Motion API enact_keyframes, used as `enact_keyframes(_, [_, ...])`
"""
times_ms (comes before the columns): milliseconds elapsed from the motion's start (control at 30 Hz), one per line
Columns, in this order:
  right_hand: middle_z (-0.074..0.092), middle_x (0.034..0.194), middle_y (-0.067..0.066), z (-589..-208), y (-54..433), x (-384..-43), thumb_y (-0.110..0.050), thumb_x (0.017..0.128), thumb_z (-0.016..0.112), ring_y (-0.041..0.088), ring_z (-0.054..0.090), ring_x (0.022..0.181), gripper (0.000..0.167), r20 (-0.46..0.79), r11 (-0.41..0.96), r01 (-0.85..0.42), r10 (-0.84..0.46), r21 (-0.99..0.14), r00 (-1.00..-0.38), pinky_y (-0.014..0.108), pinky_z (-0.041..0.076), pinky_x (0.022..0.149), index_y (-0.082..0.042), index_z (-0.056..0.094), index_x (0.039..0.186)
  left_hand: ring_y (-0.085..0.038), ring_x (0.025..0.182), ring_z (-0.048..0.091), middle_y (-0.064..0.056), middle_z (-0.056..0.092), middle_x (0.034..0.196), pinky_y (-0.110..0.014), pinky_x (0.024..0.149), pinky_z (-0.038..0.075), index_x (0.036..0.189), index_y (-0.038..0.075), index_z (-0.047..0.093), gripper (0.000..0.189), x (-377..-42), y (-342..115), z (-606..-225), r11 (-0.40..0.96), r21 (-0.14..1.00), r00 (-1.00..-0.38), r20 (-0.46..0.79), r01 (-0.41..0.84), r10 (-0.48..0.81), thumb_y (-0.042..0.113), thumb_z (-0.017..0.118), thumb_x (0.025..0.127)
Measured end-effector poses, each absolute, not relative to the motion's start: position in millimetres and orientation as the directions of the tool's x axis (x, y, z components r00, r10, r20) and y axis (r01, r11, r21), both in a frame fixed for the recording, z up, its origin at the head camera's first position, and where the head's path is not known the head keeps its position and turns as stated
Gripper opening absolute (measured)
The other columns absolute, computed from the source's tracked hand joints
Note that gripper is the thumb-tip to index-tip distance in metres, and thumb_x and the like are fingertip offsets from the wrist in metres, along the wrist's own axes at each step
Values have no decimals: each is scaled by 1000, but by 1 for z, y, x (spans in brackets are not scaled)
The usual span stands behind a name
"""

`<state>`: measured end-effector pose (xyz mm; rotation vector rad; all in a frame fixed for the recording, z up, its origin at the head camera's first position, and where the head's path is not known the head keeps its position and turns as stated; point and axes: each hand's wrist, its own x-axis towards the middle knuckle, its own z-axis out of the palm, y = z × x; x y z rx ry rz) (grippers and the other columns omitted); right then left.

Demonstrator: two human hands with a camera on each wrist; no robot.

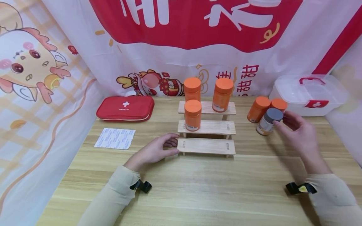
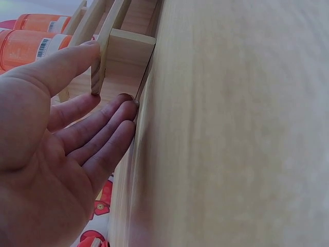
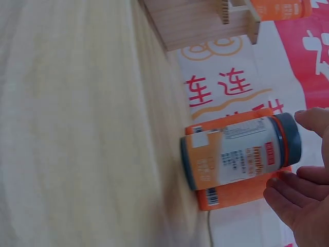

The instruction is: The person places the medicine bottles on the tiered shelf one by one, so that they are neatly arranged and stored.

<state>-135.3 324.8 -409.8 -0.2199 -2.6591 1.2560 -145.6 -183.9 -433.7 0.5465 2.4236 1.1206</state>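
My left hand [image 1: 162,147] holds the left end of the lowest step of a wooden three-step stand [image 1: 206,146], thumb at the front corner and index finger at the back one. In the left wrist view, the other fingers [image 2: 105,139] lie loosely below the board. An orange bottle [image 1: 193,116] stands on the middle step, and two more [image 1: 223,95] stand on the top one. At the right, my right hand [image 1: 301,135] is spread around the grey lid of a bottle with a pale label [image 3: 241,152], thumb tip right at the lid. Two orange bottles [image 1: 258,109] stand behind it.
A clear first-aid box [image 1: 308,94] with a red handle stands at the back right. Toward the back left lies a red first-aid pouch [image 1: 125,108], with a white printed packet sheet [image 1: 115,138] before it. A printed cloth [image 1: 169,56] hangs behind the table [image 1: 203,191].
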Motion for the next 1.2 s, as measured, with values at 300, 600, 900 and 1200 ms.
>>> enact_keyframes(300, [51,162,26,-420,321,-140,-51,103,69,47,55,141,83,27,629,90,175,-772,-984,-4,47,87,-9,38,167,-22,129,66,-4,69,137,-46,117,54,155,12,53,62,-146,-184,-435,596,783,-837,-199,177,509,29,78,101])
enact_keyframes(600, [52,161,28,-421,321,-144,-57,102,68,47,56,140,88,5,651,120,186,-750,-983,12,57,97,-8,38,167,-22,129,66,-4,69,137,-46,117,54,155,12,53,62,-146,-184,-434,601,780,-839,-203,172,505,29,78,101])
enact_keyframes(900, [50,162,28,-425,322,-147,-58,103,65,46,55,140,87,-13,658,144,200,-739,-980,52,55,114,-7,35,168,-22,128,66,-4,70,137,-46,116,54,155,12,53,62,-144,-184,-434,597,783,-839,-198,175,506,29,79,101])
enact_keyframes(1200, [52,160,29,-424,322,-147,-57,103,67,46,57,139,87,-8,654,141,202,-743,-979,30,61,104,-5,37,166,-23,129,66,-4,69,137,-47,117,54,155,11,53,62,-144,-183,-432,599,782,-840,-200,173,504,29,78,101])
